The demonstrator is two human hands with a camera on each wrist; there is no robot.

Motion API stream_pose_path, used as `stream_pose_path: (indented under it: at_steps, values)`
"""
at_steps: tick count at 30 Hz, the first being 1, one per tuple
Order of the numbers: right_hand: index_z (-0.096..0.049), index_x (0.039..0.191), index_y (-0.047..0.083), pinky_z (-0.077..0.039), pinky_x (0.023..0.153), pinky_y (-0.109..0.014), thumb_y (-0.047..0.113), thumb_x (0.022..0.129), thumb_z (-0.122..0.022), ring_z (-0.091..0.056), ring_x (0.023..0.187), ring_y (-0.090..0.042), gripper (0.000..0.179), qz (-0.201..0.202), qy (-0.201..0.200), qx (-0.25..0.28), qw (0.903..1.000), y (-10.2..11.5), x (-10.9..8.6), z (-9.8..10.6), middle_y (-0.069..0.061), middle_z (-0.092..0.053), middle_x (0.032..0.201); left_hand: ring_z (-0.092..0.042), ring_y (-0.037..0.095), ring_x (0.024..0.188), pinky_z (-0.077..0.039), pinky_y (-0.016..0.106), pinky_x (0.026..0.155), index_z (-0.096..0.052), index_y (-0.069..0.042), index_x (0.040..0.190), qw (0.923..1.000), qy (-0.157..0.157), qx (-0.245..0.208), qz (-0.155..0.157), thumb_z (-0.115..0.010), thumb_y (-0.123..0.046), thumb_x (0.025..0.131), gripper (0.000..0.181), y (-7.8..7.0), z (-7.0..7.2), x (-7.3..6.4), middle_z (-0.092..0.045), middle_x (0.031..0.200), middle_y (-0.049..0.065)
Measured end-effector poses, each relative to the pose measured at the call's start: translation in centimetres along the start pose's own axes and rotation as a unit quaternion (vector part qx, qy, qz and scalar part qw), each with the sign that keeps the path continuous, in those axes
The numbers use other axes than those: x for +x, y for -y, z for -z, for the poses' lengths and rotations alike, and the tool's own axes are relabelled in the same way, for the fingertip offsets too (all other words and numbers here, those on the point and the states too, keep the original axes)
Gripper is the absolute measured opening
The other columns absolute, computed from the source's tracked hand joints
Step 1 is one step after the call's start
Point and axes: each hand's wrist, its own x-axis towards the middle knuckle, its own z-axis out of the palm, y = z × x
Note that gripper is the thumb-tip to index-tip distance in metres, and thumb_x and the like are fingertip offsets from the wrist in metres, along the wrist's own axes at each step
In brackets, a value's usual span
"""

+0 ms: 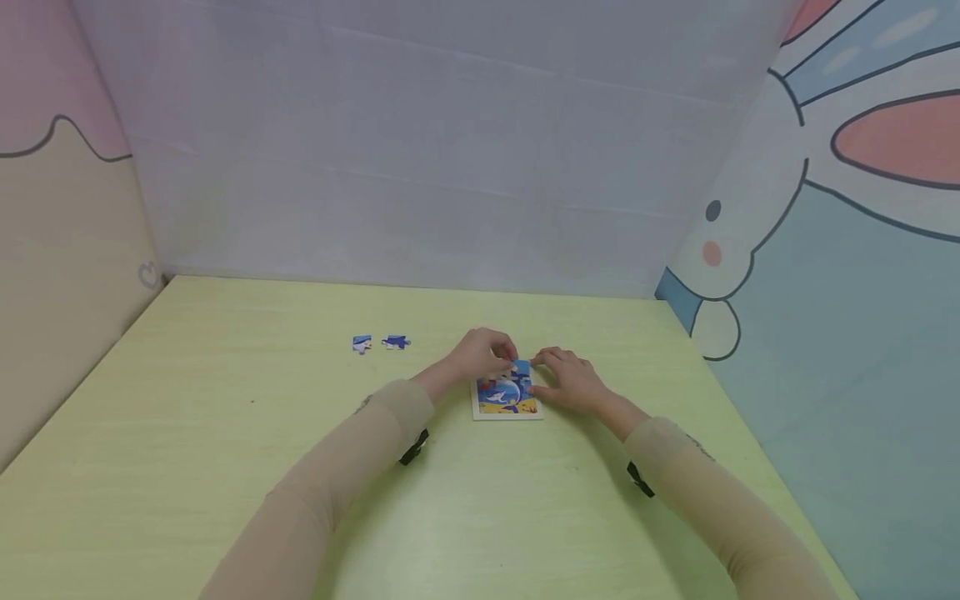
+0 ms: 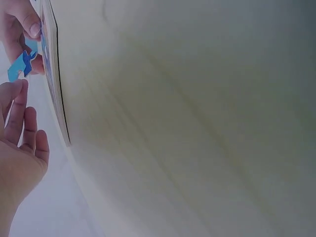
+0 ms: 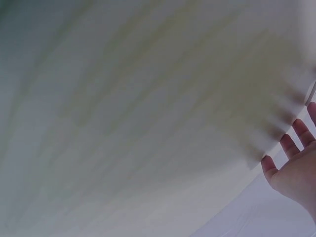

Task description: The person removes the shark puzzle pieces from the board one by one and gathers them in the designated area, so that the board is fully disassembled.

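Observation:
My left hand point(image 1: 480, 353) is over the upper left of a small jigsaw puzzle point(image 1: 501, 395) in a white-edged tray. Between its thumb and index fingertip it pinches a blue jigsaw piece point(image 2: 18, 68), tilted above the tray, as the left wrist view shows. Its other fingers curve loosely. My right hand point(image 1: 572, 380) lies at the tray's right side, thumb at the edge and fingers spread around the far right corner. In the right wrist view several fingertips of this hand point(image 3: 298, 165) reach the tabletop.
Two loose jigsaw pieces, one blue and white point(image 1: 362, 343) and one dark blue point(image 1: 395, 342), lie on the pale yellow table point(image 1: 187, 417) left of my left hand. A plain back wall point(image 1: 420, 150) and a wall with a painted rabbit point(image 1: 847, 333) border the table.

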Motion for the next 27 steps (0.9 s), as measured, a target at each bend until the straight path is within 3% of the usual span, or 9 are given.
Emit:
stream_pose_path:
  at_steps: [5, 13, 18, 27]
  values:
    - [-0.054, 0.128, 0.014, -0.034, 0.096, -0.062, 0.045, 0.087, -0.063, -0.042, 0.126, -0.036, 0.053, -0.002, 0.004, -0.001, 1.0, 0.0, 0.0, 0.0, -0.012, -0.047, 0.138, -0.059, 0.009, 0.086, -0.046, 0.031, 0.083, -0.068, -0.016, 0.095, 0.9997, 0.002, -0.004, -0.022, -0.069, -0.016, 0.086, 0.009, 0.6, 0.4, -0.2, -0.067, 0.086, -0.007]
    - [-0.053, 0.13, 0.016, -0.032, 0.098, -0.062, 0.046, 0.087, -0.063, -0.041, 0.128, -0.035, 0.054, -0.009, 0.011, 0.002, 0.9999, -0.1, 0.1, -0.1, -0.011, -0.046, 0.139, -0.061, 0.01, 0.09, -0.047, 0.033, 0.088, -0.07, -0.017, 0.097, 0.9995, 0.01, 0.001, -0.03, -0.068, -0.018, 0.087, 0.01, 1.1, 1.8, -1.2, -0.068, 0.091, -0.006]
    - [-0.052, 0.131, 0.016, -0.031, 0.099, -0.062, 0.047, 0.087, -0.062, -0.039, 0.129, -0.036, 0.055, -0.01, 0.013, -0.003, 0.9999, 0.0, 0.1, 0.0, -0.012, -0.044, 0.14, -0.061, 0.011, 0.093, -0.047, 0.034, 0.09, -0.07, -0.017, 0.099, 0.9999, 0.006, 0.0, -0.015, -0.067, -0.018, 0.088, 0.011, 1.5, 3.0, -1.8, -0.069, 0.094, -0.006]
    - [-0.053, 0.131, 0.013, -0.03, 0.099, -0.063, 0.045, 0.087, -0.063, -0.038, 0.13, -0.037, 0.055, -0.004, 0.007, -0.002, 1.0, -0.1, -0.2, 0.2, -0.013, -0.044, 0.14, -0.059, 0.014, 0.094, -0.047, 0.036, 0.089, -0.07, -0.016, 0.101, 0.9996, -0.018, 0.021, 0.011, -0.066, -0.02, 0.089, 0.013, 3.4, 5.2, -2.9, -0.068, 0.096, -0.004]
